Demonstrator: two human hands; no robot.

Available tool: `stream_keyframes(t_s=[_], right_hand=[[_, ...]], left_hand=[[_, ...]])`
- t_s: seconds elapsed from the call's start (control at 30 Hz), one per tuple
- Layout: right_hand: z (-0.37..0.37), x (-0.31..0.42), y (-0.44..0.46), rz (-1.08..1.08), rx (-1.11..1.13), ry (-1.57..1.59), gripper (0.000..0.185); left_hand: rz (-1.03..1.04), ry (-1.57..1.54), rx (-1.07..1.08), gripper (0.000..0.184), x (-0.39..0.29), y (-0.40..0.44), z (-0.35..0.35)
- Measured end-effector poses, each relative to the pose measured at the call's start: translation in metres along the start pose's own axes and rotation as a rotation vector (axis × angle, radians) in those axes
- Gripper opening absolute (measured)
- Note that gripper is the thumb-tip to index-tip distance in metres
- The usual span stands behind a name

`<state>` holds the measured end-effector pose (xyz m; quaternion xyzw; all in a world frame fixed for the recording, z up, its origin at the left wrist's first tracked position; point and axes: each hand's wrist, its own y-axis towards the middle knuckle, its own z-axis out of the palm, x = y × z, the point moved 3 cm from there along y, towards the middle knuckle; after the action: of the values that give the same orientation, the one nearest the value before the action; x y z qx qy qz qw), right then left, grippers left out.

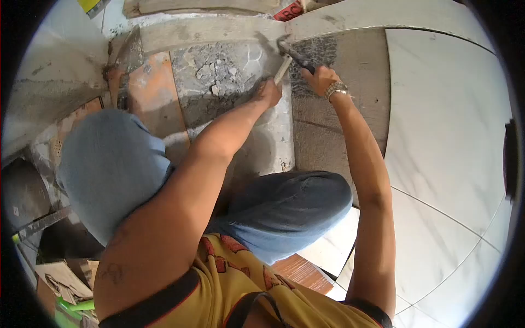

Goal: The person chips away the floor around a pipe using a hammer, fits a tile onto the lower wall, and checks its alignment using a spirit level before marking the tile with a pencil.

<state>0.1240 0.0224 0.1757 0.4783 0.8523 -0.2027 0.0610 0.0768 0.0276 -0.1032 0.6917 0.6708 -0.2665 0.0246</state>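
My left hand (268,93) is closed round a pale, narrow bar that looks like a chisel (283,69), slanting up and to the right. In my right hand (322,80), with a metal watch on its wrist, is the dark handle of a hammer (298,57). The hammer's head is close to the chisel's upper end; whether they touch I cannot tell. Both hands are over the edge between the broken floor and a rough grey cement slab (336,117). Grey rubble (217,74) lies left of the chisel.
Large white marbled tiles (437,109) cover the right side. An orange-brown board (156,87) lies left of the rubble. A pale raised ledge (213,30) runs along the back. My bent knees (290,202) are close below my arms. Scrap pieces (65,281) lie at lower left.
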Motion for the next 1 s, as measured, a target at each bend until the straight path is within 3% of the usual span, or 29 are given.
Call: stream_keyframes(t_s=[0.1, 0.2, 0.3, 0.33, 0.43, 0.53, 0.67, 0.77, 0.83, 0.93, 1.0], right_hand=[[-0.022, 0.015, 0.006, 0.058, -0.051, 0.065, 0.075], [-0.084, 0.034, -0.001, 0.022, -0.178, 0.190, 0.075], [-0.082, 0.037, -0.010, -0.013, -0.307, 0.457, 0.074], [-0.047, 0.027, -0.004, -0.028, -0.354, 0.493, 0.076], [0.047, -0.024, 0.021, -0.031, -0.157, 0.021, 0.077], [-0.015, 0.011, 0.012, 0.085, -0.003, 0.132, 0.073], [-0.083, 0.043, -0.014, 0.134, -0.092, 0.397, 0.072], [-0.027, 0.020, 0.000, 0.134, -0.106, 0.429, 0.073], [-0.008, 0.002, 0.013, 0.175, 0.171, 0.114, 0.076], [-0.058, 0.015, 0.031, 0.137, 0.119, 0.128, 0.077], [-0.096, 0.030, 0.020, 0.155, 0.036, 0.243, 0.077]], left_hand=[[-0.280, -0.949, -0.198, 0.039, 0.016, -0.044, -0.052], [-0.311, -0.959, -0.265, 0.040, 0.018, -0.037, -0.053], [-0.324, -0.971, -0.168, 0.042, 0.020, -0.038, -0.061], [-0.345, -0.971, -0.146, 0.042, 0.018, -0.045, -0.073], [-0.379, -1.052, -0.087, 0.044, 0.011, -0.022, -0.031], [-0.369, -0.980, -0.138, 0.044, 0.021, -0.024, -0.055], [-0.312, -0.838, -0.111, 0.040, 0.022, -0.033, -0.067], [-0.340, -0.902, -0.098, 0.040, 0.025, -0.049, -0.081], [-0.336, -0.911, -0.101, 0.040, 0.024, -0.052, -0.087], [-0.284, -0.789, -0.196, 0.040, 0.030, -0.029, -0.073], [-0.243, -0.759, -0.094, 0.041, 0.036, -0.032, -0.100]])
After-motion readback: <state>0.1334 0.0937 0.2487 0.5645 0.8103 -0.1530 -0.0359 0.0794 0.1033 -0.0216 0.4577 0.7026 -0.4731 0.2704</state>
